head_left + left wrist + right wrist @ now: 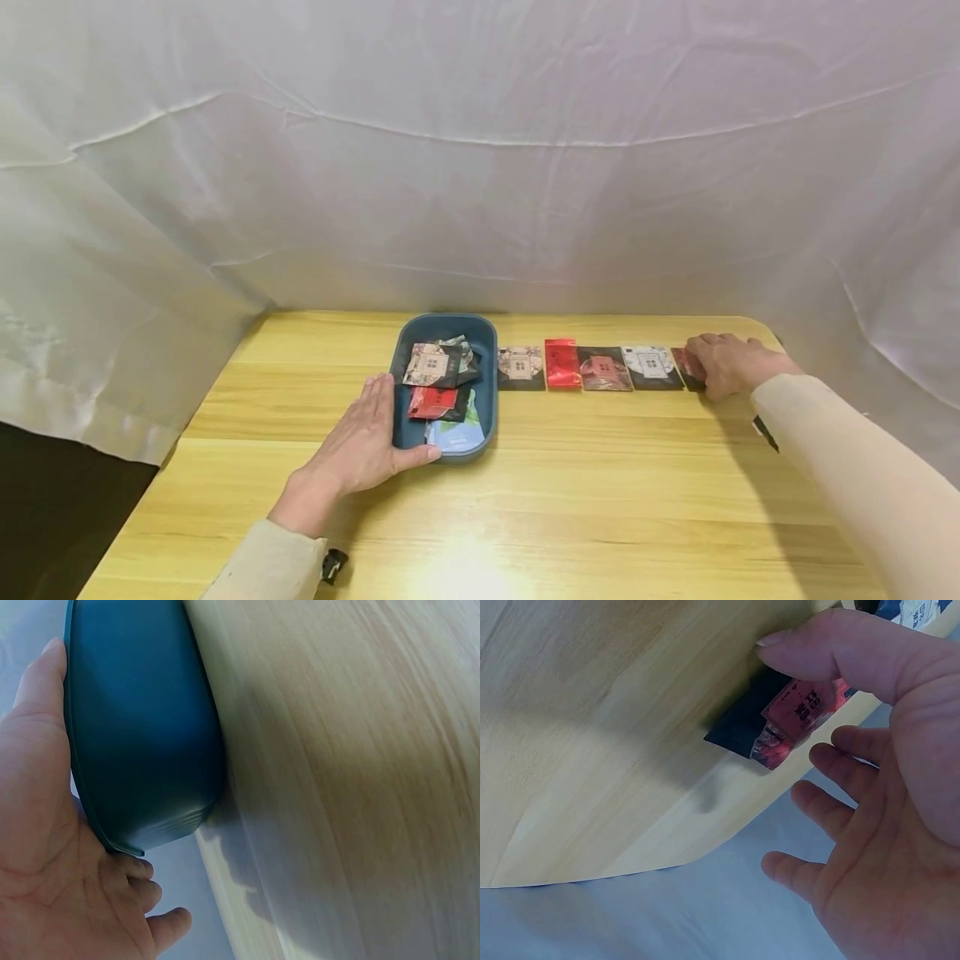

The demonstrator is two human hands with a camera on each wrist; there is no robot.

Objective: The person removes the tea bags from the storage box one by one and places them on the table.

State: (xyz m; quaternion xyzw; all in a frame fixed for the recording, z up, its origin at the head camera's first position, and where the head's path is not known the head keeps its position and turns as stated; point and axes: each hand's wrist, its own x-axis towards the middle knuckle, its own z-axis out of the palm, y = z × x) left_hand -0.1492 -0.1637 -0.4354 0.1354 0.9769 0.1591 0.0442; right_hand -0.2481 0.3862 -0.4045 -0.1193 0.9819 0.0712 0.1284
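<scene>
My left hand point(358, 442) rests against a dark blue rectangular tub point(489, 392), its fingers along the left side and its thumb at the near rim. In the left wrist view the tub's outer wall point(142, 712) shows beside the palm. Inside lie several flat sachets, among them a floral-and-black one point(431, 365), a red one point(431, 402) and a light blue one point(457, 433). My right hand point(731, 364) is over a dark red and black sachet point(690, 367) at the row's right end. The right wrist view shows this sachet point(802, 712) flat on the table between spread thumb and fingers.
From the tub rightward along the wooden table point(600, 467) runs a row: a pink floral sachet point(521, 367), a shiny red one point(562, 364), a dark red-label one point(604, 368) and a white floral one point(651, 367). Behind hangs a pale curtain point(525, 208).
</scene>
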